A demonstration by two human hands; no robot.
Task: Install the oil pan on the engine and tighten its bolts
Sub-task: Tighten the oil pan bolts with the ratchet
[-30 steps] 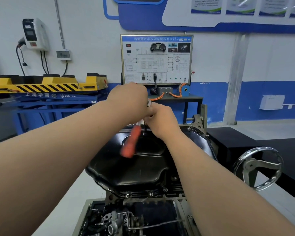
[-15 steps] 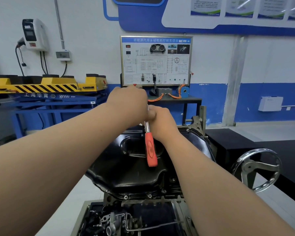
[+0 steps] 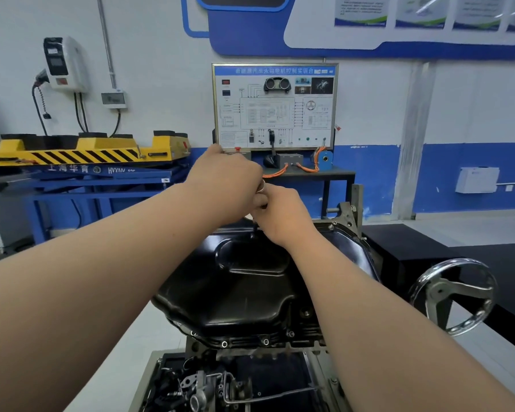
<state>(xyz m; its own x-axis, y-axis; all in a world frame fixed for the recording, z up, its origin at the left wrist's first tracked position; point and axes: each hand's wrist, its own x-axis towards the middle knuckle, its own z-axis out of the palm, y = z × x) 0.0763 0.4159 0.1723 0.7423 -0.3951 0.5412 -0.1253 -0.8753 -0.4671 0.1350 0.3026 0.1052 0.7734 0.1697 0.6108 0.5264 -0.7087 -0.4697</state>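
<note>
The left hand (image 3: 226, 185) and right hand (image 3: 283, 217) both grip a silver tool (image 3: 261, 186) at the far edge of the oil pan (image 3: 244, 281). Best to hold it straight on the hidden bolt and turn slowly.

The oil pan (image 3: 235, 281) sat on top of the engine (image 3: 308, 328), in the middle. Bolts (image 3: 265, 341) lined the pan's near edge. Above its far edge the left hand (image 3: 223, 179) and right hand (image 3: 280, 212) met, touching, both closed round a tool (image 3: 261, 186) between them. Below and in front of the engine lay a tray (image 3: 149, 376) of parts. A handwheel (image 3: 454, 295) stood right of the pan, with a platform (image 3: 411, 242) behind it. Behind the pan, against the wall, a panel (image 3: 275, 105) stood on a bench (image 3: 324, 173). A lift (image 3: 87, 156) stood far left, with a charger (image 3: 64, 63) on the wall above it.
</note>
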